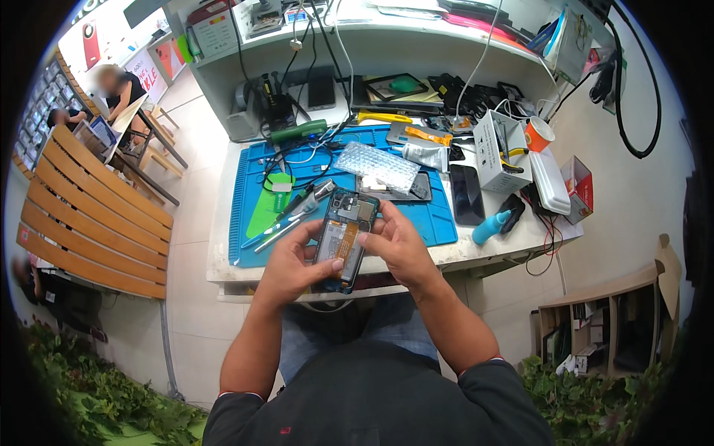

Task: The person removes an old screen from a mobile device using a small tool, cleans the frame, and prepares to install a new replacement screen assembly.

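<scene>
Blue mat [439,223] beyond; opened phone [343,239] at table edge, pinched by left hand [291,262], right hand [398,245] fingers.

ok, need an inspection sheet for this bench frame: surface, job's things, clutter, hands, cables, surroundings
Surface: white bench with blue ribbed silicone work mat.
Job's things: opened dark smartphone with exposed board and battery, held above the bench edge.
Clutter: green flat pad, bubble-wrap sheet, black phone, teal squeeze bottle, orange paper cup, white box.
Hands: left hand and right hand both grip the smartphone.
Cables: black leads across the mat; white cable from the shelf.
Surroundings: wooden slatted bench, green plants, seated person.
</scene>
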{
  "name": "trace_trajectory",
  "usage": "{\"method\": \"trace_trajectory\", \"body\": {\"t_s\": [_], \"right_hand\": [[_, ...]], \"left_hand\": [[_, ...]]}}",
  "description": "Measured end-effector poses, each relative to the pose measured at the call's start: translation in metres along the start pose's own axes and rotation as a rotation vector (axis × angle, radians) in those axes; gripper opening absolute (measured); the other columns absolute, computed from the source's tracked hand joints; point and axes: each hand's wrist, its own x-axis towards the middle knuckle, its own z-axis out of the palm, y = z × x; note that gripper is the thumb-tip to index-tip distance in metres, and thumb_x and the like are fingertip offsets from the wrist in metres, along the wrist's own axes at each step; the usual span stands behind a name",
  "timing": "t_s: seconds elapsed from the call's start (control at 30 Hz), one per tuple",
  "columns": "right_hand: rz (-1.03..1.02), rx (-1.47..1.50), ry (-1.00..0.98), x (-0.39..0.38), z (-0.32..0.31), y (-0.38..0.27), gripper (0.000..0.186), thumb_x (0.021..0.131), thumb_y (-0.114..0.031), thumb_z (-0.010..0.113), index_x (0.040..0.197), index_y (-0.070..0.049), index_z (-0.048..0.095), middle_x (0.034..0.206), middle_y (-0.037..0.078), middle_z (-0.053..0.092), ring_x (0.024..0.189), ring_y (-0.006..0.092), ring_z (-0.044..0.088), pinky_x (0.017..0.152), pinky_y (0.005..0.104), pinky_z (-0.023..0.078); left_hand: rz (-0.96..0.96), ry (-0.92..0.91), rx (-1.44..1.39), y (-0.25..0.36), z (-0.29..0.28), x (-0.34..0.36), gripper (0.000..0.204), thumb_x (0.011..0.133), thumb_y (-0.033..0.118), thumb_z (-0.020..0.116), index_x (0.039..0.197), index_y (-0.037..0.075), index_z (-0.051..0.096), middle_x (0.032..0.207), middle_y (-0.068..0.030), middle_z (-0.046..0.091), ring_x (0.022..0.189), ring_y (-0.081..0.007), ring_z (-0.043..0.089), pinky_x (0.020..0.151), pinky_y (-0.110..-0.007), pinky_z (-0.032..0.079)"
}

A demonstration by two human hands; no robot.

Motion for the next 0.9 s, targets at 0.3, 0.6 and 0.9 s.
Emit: {"method": "trace_trajectory", "body": {"t_s": [0.3, 0.6, 0.9], "right_hand": [[-0.008, -0.090, 0.011, -0.002, 0.005, -0.003, 0.062, 0.096, -0.002, 0.079, 0.147, 0.004, 0.045, 0.130, 0.016, 0.070, 0.118, 0.0195, 0.070, 0.104, 0.0361, 0.057], [-0.036, -0.136, -0.035, -0.005, 0.013, -0.004, 0.059, 0.098, -0.001, 0.076, 0.147, 0.004, 0.044, 0.132, 0.017, 0.069, 0.120, 0.0196, 0.069, 0.103, 0.0347, 0.058], [-0.013, -0.116, -0.057, -0.004, 0.014, -0.004, 0.058, 0.098, 0.003, 0.073, 0.148, 0.004, 0.043, 0.133, 0.016, 0.068, 0.121, 0.0190, 0.068, 0.103, 0.0349, 0.058]], "left_hand": [[0.094, 0.000, 0.060, -0.001, -0.002, 0.006, 0.070, 0.087, 0.001, 0.086, 0.147, -0.008, 0.052, 0.131, -0.0140, 0.067, 0.115, -0.0194, 0.068, 0.095, -0.035, 0.062], [0.183, 0.094, -0.005, 0.007, 0.010, 0.025, 0.062, 0.088, 0.001, 0.083, 0.143, -0.008, 0.057, 0.125, -0.0132, 0.073, 0.109, -0.0168, 0.071, 0.097, -0.031, 0.059], [0.204, 0.128, 0.037, 0.007, 0.011, 0.026, 0.048, 0.088, 0.002, 0.083, 0.132, -0.006, 0.064, 0.115, -0.0105, 0.075, 0.104, -0.0139, 0.071, 0.095, -0.030, 0.058]]}}
